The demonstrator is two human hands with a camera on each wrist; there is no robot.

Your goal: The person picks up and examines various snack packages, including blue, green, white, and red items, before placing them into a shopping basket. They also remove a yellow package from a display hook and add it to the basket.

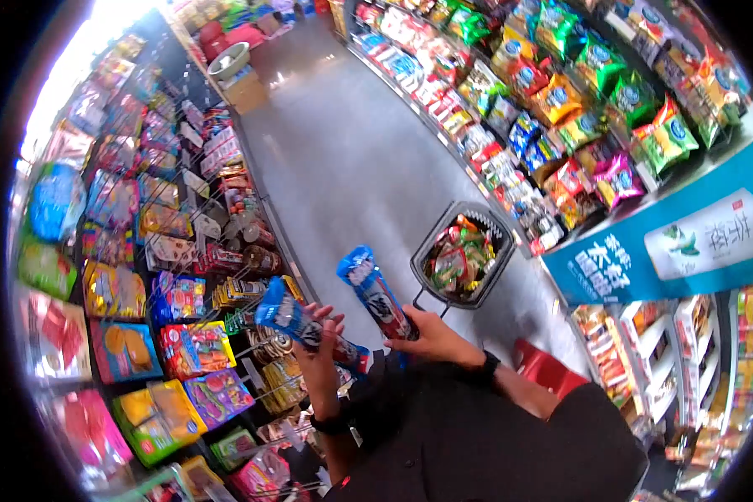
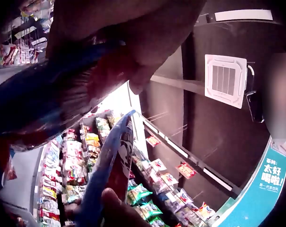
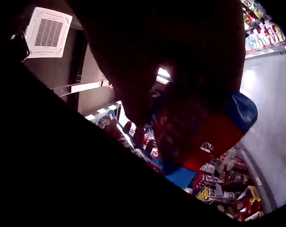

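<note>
My left hand (image 1: 316, 356) grips a long blue-and-red snack packet (image 1: 280, 316), which slants down to the right in front of the dark shirt. In my right hand (image 1: 437, 341) is a similar long packet (image 1: 366, 283), held by its lower end with the blue top pointing up and away. The two packets lie side by side in the head view, a narrow gap between their upper ends. From the left wrist, the left packet (image 2: 34, 101) looms large and dark below the fingers. Deep shadow covers most of the right hand in the right wrist view, around its packet (image 3: 195, 137).
A dark basket (image 1: 505, 255) filled with snack packs stands on the grey aisle floor (image 1: 335, 151), ahead and right. Hanging packs line the left rack (image 1: 125, 322). Bagged snacks fill the right shelves (image 1: 556, 100), above a teal advertising panel (image 1: 602, 263). Something red (image 1: 548, 370) is near my right forearm.
</note>
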